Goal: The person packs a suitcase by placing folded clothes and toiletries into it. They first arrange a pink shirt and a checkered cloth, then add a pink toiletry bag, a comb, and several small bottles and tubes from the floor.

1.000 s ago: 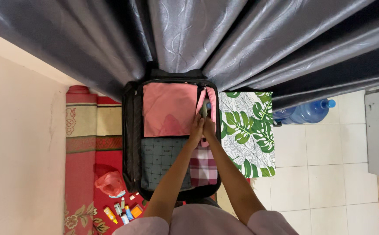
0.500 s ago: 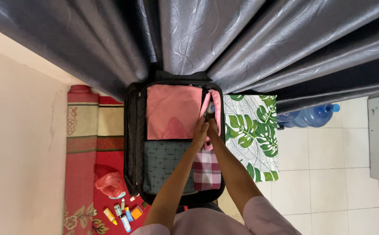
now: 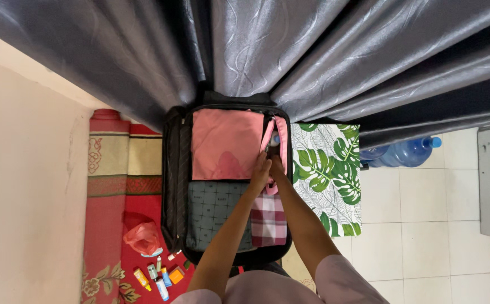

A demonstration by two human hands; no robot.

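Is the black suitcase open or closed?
Open. The black suitcase lies flat, showing folded pink cloth, grey cloth and checked cloth inside.

Both hands [image 3: 267, 167] at a pink pouch [image 3: 276, 135] in an open black suitcase [image 3: 173, 186]; leaf-print cloth [image 3: 326, 169] beside.

Suitcase [image 3: 173, 186] lies between rug [image 3: 107, 197] (left) and leafy mat [image 3: 329, 174].
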